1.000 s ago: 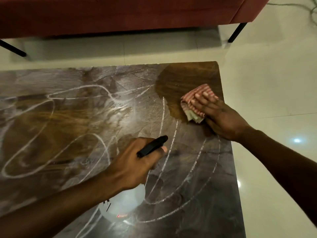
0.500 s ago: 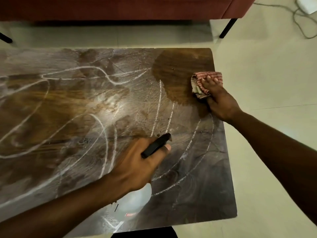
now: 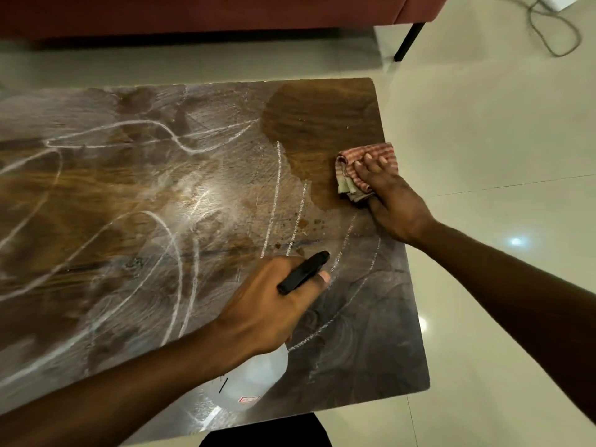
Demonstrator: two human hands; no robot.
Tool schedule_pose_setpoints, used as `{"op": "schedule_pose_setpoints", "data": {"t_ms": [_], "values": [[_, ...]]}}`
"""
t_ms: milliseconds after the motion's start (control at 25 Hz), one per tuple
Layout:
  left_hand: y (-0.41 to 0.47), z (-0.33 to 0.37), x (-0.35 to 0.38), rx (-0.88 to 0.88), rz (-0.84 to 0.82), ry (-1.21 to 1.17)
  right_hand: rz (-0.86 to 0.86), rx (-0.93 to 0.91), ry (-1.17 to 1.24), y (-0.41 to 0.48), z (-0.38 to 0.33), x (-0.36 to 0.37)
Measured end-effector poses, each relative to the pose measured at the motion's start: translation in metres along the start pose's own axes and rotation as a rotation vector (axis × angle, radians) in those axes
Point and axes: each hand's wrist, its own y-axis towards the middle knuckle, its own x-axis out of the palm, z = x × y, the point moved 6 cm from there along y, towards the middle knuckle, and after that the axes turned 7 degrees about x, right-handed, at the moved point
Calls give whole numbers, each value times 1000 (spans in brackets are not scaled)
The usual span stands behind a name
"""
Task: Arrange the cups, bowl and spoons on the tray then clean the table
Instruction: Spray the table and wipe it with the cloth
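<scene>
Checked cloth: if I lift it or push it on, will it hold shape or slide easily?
Likely floppy: the checked cloth lies bunched in folds under the right hand. Probably slides readily: the table beside it looks damp.

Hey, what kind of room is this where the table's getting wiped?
Most likely a home living room. A wooden table stands on a glossy tiled floor just in front of a red sofa with thin black legs, and a cable trails across the floor.
</scene>
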Motion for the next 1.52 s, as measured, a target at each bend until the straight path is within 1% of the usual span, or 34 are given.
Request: {"op": "schedule_pose_setpoints", "data": {"t_ms": [40,120,160,200,240,320,360,400,440,560,600,640,680,720,800,840,880,920,1000,1040,1080,1120,1160,1240,1320,1360,1400,1440,1520], "values": [[-2,0,2,0,-8,16,-39,-67,-29,-8,-8,7],[-5,-3,7,-12,-41,49,-169,-370,-174,-34,-12,15],[-8,-5,9,-24,-65,64,-216,-494,-252,-43,-3,13],[-10,-7,11,-34,-86,75,-218,-534,-303,-43,9,6],[-13,-8,12,-36,-100,83,-185,-473,-300,-37,20,0],[-17,-9,10,-40,-97,70,-51,-175,-135,-27,30,-8],[-18,-9,8,-41,-87,52,10,-57,-56,-31,28,-2],[-19,-8,6,-36,-79,35,35,-22,-49,-40,22,8],[-19,-7,5,-26,-76,26,24,-73,-84,-54,15,21],[-22,-4,1,11,-73,39,-160,-473,-268,-110,12,48],[-24,-4,0,15,-73,45,-207,-553,-318,-121,21,47],[-26,-5,1,12,-80,43,-206,-569,-346,-122,31,41],[-28,-7,2,7,-94,35,-160,-516,-340,-116,38,33],[-32,-8,3,5,-110,32,-92,-394,-279,-107,41,26],[-41,-7,4,15,-132,38,20,-83,-63,-94,38,23],[-46,-6,7,20,-144,37,45,6,-13,-99,31,31],[-51,-6,8,29,-154,39,44,-2,-32,-110,22,43],[-56,-6,9,35,-157,42,5,-109,-88,-129,13,60],[-61,-11,10,36,-154,42,-121,-410,-229,-182,2,88],[-64,-13,11,39,-156,49,-171,-506,-281,-208,4,95],[-68,-14,13,46,-162,59,-187,-533,-318,-225,10,95],[-71,-14,16,55,-176,69,-163,-487,-318,-232,19,89],[-74,-15,20,58,-197,79,-108,-388,-271,-230,27,82],[-80,-15,27,58,-226,94,18,-103,-94,-214,36,75],[-85,-18,32,64,-230,88,124,171,61,-202,28,81],[-88,-20,33,61,-225,83,163,236,78,-205,21,90],[-91,-22,34,57,-225,82,196,189,56,-216,11,102],[-95,-24,35,53,-232,82,186,56,-4,-235,1,119],[-103,-30,36,37,-235,80,61,-271,-157,-281,-6,143]]}}
